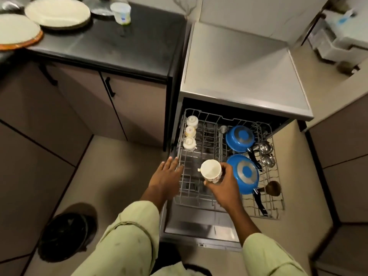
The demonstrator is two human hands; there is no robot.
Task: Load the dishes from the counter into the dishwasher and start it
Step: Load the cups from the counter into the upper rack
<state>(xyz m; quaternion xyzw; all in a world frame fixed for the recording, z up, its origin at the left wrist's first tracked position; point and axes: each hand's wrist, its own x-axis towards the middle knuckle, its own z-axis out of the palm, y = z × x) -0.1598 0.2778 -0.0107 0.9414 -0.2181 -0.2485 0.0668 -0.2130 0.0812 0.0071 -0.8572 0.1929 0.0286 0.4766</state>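
Note:
My right hand [225, 188] grips a white patterned cup [211, 171], mouth towards me, above the pulled-out dishwasher rack [191, 198]. My left hand [166, 176] lies flat with straight fingers on the rack's left rim. Three white cups [190, 132] stand upside down in a row along the rack's left side. Two blue pans [242, 156] lie upside down on the right, with steel ladles [265, 154] and a wooden spoon [273, 188] beside them. On the dark counter [119, 46] at the upper left sit two large cream plates [57, 12] and a white tub [120, 12].
The dishwasher's door [201, 226] hangs open below the rack, over the tiled floor. A black bin [63, 236] stands at the lower left beside the cabinets. The dishwasher's grey top [239, 62] is bare. A white appliance [342, 36] stands at the far right.

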